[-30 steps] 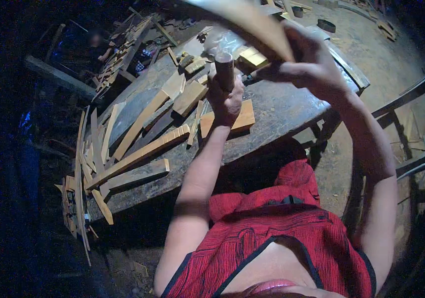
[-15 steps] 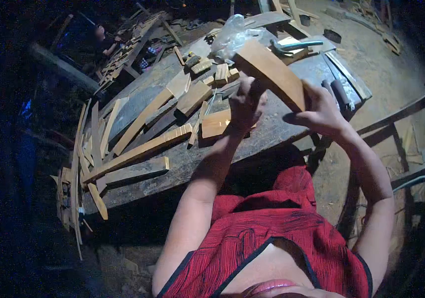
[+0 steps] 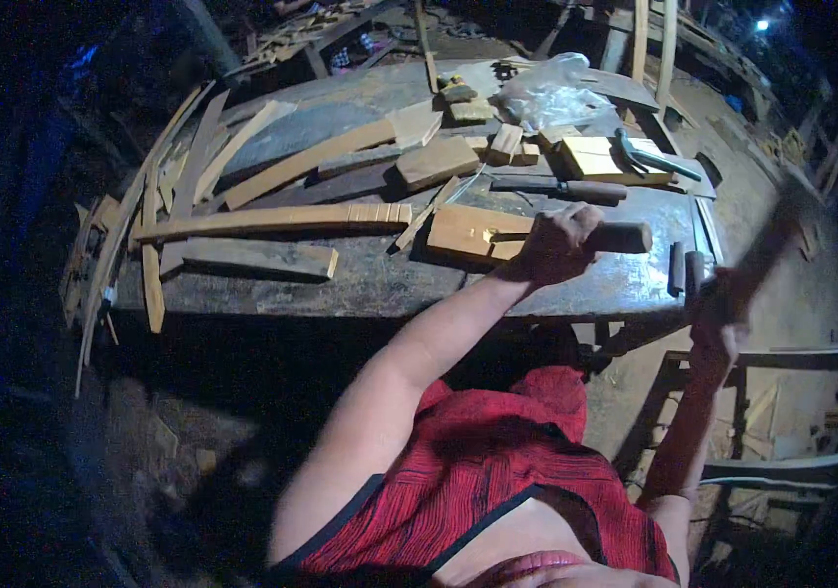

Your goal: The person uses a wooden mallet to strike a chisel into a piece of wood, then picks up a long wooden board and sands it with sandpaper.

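- At the far left, loose wooden slats [image 3: 149,245] overhang the edge of the workbench [image 3: 360,284]; a knock to the bench could, I judge, send them sliding to the floor.
- Further in lie a long notched strip [image 3: 272,218] and a short plank [image 3: 257,258], both flat on the bench and apart from the hands.
- Near the middle, a wooden block [image 3: 463,231] rests on the bench, just beside the left hand.
- The left hand [image 3: 558,245] is closed in a fist around a round wooden handle [image 3: 620,237], which lies level over the bench; what its far end carries is hidden by the hand. A careless swing could strike the block or the chisel [image 3: 561,186] lying just beyond.
- Behind these lie a crumpled plastic bag [image 3: 546,93] and a grooved block [image 3: 600,157].
- At the right, off the bench edge, the right hand [image 3: 718,328] is clamped on a dark, blurred piece of wood [image 3: 762,260] tilted upward; in this dim light the grip could slip, or the piece could catch the bench corner.
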Demonstrator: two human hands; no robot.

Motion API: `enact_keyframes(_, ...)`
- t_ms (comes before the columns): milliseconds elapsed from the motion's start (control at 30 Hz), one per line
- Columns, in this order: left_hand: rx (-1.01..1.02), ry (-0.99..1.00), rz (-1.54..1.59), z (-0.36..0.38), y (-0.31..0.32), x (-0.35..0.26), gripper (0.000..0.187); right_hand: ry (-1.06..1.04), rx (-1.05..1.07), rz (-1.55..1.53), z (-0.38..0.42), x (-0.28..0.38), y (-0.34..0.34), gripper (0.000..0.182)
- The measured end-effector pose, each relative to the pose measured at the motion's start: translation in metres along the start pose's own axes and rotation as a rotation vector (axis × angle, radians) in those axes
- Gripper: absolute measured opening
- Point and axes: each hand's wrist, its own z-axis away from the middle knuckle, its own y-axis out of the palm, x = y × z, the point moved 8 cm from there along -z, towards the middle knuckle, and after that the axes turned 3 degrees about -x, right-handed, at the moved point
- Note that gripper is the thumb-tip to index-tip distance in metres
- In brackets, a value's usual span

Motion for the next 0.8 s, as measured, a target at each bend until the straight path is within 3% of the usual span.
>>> enact_keyframes(33,-0.016,-0.012,-0.004,0.002,0.0,0.002,0.035,-0.059,0.215,0.063,0.003,0.002,-0.002,0.053)
enact_keyframes(67,-0.043,0.032,-0.009,0.002,-0.001,0.001,0.035,-0.053,0.197,0.095,-0.002,-0.03,-0.032,0.059)
enact_keyframes(133,-0.09,0.078,-0.014,0.002,-0.005,0.003,0.035,-0.036,0.431,0.457,0.006,-0.049,0.001,0.062)
enact_keyframes(167,-0.076,0.073,-0.043,0.004,-0.003,0.006,0.035,0.14,0.524,0.37,0.02,-0.053,0.028,0.07)
enact_keyframes(267,-0.108,0.065,-0.011,-0.004,-0.018,0.009,0.034,0.087,0.376,0.29,0.013,-0.021,0.03,0.063)
enact_keyframes(333,-0.172,0.045,0.112,-0.004,-0.039,0.011,0.032,-0.008,0.27,0.025,0.01,-0.013,0.032,0.048)
enact_keyframes(367,-0.165,-0.352,0.607,0.003,-0.034,0.046,0.026,-0.026,0.26,-0.029,0.011,-0.017,0.03,0.045)
enact_keyframes(400,-0.378,-0.083,0.317,0.0,-0.063,0.043,0.026,-0.048,0.248,-0.084,0.013,-0.022,0.027,0.041)
enact_keyframes(433,-0.549,-0.032,0.46,0.0,-0.09,0.047,0.025,0.043,0.235,0.013,0.015,-0.032,0.025,0.039)
enact_keyframes(467,-0.624,-0.044,0.075,-0.003,-0.116,0.049,0.023,0.138,0.223,0.108,0.019,-0.044,0.022,0.036)
enact_keyframes(500,-0.694,-0.28,0.292,0.007,-0.122,0.082,0.021,0.253,0.222,0.308,0.023,-0.062,0.01,0.034)
enact_keyframes(533,-0.735,-0.323,0.141,0.014,-0.134,0.105,0.018,0.244,0.216,0.32,0.032,-0.063,0.018,0.033)
enact_keyframes(567,-0.709,-0.512,0.405,0.02,-0.139,0.107,0.023,0.259,0.201,0.295,0.04,-0.067,0.02,0.034)
enact_keyframes(600,-0.85,-0.465,0.555,0.016,-0.15,0.091,0.016,0.277,0.188,0.27,0.045,-0.073,0.018,0.035)
enact_keyframes(667,-0.887,-0.436,0.487,0.022,-0.154,0.1,0.016,0.331,0.187,0.224,0.049,-0.085,0.013,0.036)
enact_keyframes(800,-0.83,-0.464,0.484,0.026,-0.141,0.102,0.017,0.338,0.161,0.246,0.052,-0.083,0.012,0.036)
